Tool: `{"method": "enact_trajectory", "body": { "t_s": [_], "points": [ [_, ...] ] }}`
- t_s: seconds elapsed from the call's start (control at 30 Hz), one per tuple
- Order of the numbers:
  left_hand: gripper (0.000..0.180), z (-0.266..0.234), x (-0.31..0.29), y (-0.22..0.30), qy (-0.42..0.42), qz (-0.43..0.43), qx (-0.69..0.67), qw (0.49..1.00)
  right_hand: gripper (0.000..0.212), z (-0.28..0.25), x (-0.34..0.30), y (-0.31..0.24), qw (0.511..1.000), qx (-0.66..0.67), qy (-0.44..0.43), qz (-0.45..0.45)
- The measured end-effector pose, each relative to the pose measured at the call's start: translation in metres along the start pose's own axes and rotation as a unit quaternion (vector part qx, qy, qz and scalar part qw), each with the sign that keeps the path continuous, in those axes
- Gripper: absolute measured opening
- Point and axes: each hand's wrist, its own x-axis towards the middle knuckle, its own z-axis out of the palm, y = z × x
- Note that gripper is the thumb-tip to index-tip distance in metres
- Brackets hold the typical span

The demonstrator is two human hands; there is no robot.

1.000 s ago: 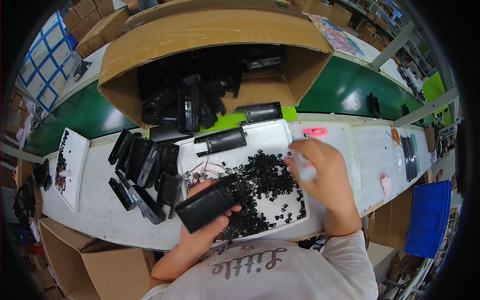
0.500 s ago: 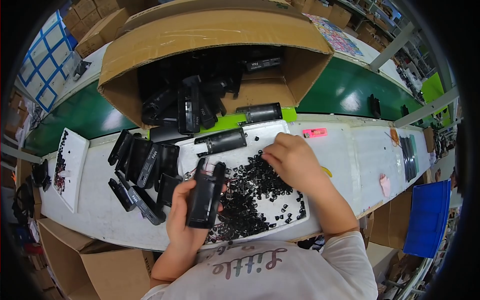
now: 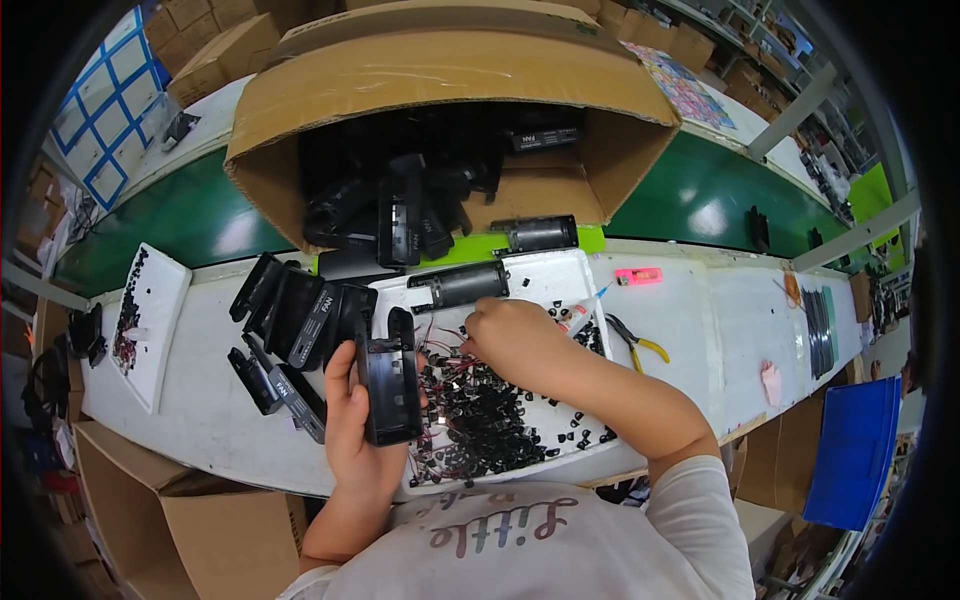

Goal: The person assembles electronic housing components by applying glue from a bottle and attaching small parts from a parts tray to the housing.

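Observation:
Upright in my left hand (image 3: 362,440) is a black plastic fan housing (image 3: 393,395), its hollow side showing. My left fingers wrap around its left side and back. Just right of it, my right hand (image 3: 512,338) reaches over a white foam tray (image 3: 555,268), fingers bent together at some thin red wires (image 3: 432,338). Whatever those fingertips grip is hidden. Beneath and in front of that hand, many small black plastic pieces (image 3: 490,420) lie heaped, mixed with wired parts. Another black housing half (image 3: 470,285) rests along the tray's far edge.
A large cardboard box (image 3: 450,70) of black housings opens toward me. More housings (image 3: 315,325) are piled at left. A glue bottle (image 3: 577,318) with a blue tip, yellow-handled pliers (image 3: 640,345) and a pink lighter (image 3: 640,276) lie to the right. A second tray (image 3: 165,325) sits far left.
My right hand has moved left and nearer, from the black pieces to the wires, uncovering the glue bottle and pliers. The held housing has shifted slightly left and stands straighter.

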Motion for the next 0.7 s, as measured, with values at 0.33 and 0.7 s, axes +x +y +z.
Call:
{"method": "enact_trajectory", "body": {
  "t_s": [0.33, 0.7],
  "points": [
    [0.049, 0.005, -0.004, -0.006, 0.011, -0.038, -0.021, 0.999, 0.014, -0.001, 0.006, -0.01, 0.998, -0.036, -0.046, -0.011],
    [0.054, 0.004, -0.004, -0.007, -0.006, -0.073, -0.052, 0.996, 0.014, -0.014, -0.011, -0.02, 0.99, 0.111, 0.091, -0.016]
  ]
}}
